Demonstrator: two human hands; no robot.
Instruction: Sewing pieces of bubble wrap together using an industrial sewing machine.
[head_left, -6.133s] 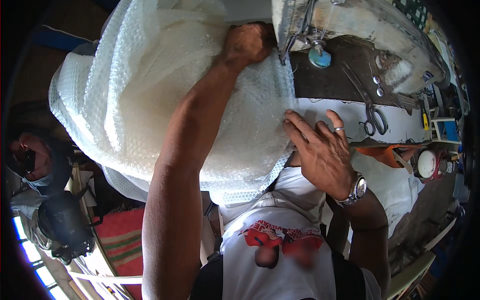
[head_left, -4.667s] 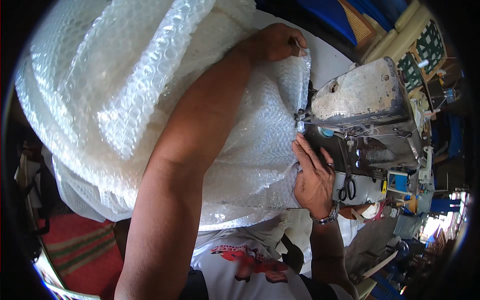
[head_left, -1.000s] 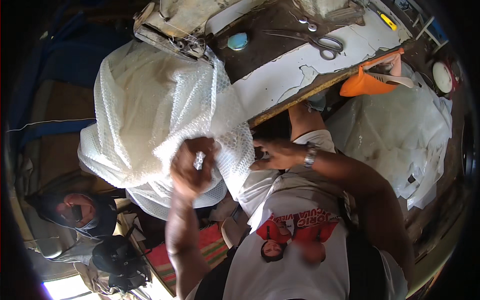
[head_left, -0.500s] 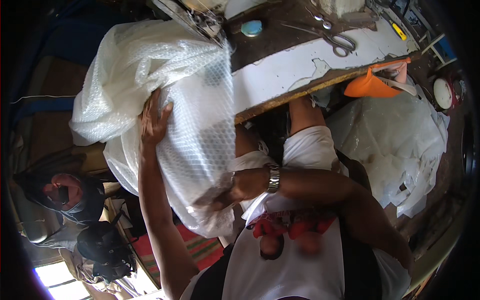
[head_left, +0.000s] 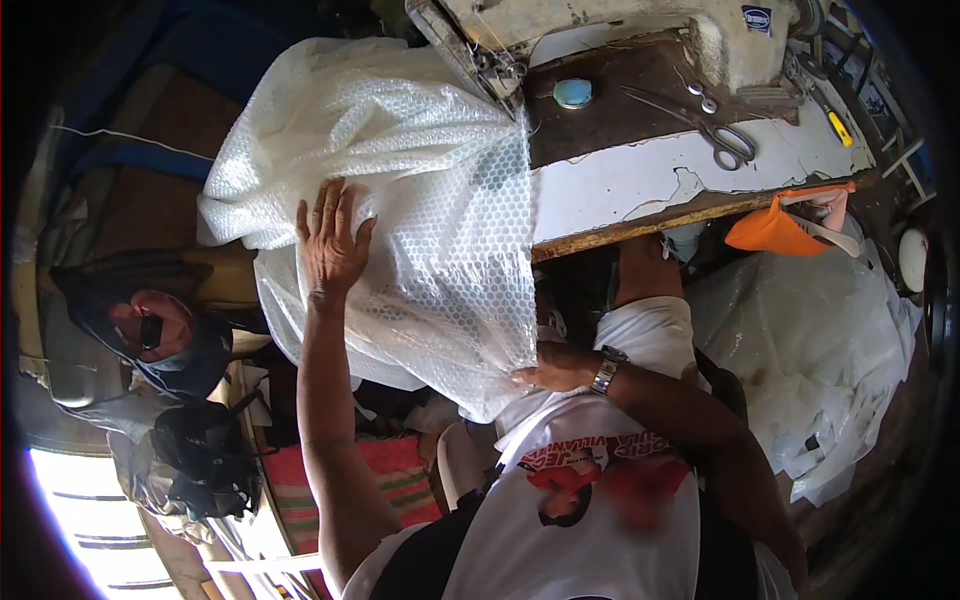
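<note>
A large sheet of white bubble wrap (head_left: 420,190) hangs from the sewing machine (head_left: 600,30) down over the edge of the worn white table (head_left: 640,185). My left hand (head_left: 330,240) lies flat and spread on the wrap's left side. My right hand (head_left: 550,368), with a wristwatch, pinches the wrap's lower right edge near my lap.
Scissors (head_left: 725,135) and a round blue disc (head_left: 572,92) lie on the table. An orange cloth piece (head_left: 775,228) hangs off its edge. Heaped clear plastic (head_left: 820,340) lies at the right. Another person (head_left: 150,330) sits at the left, beside a dark bag (head_left: 205,460).
My left hand has slid up the bubble wrap and flattened on it. My right hand has shifted right to the sheet's lower edge; the sheet hangs smoother.
</note>
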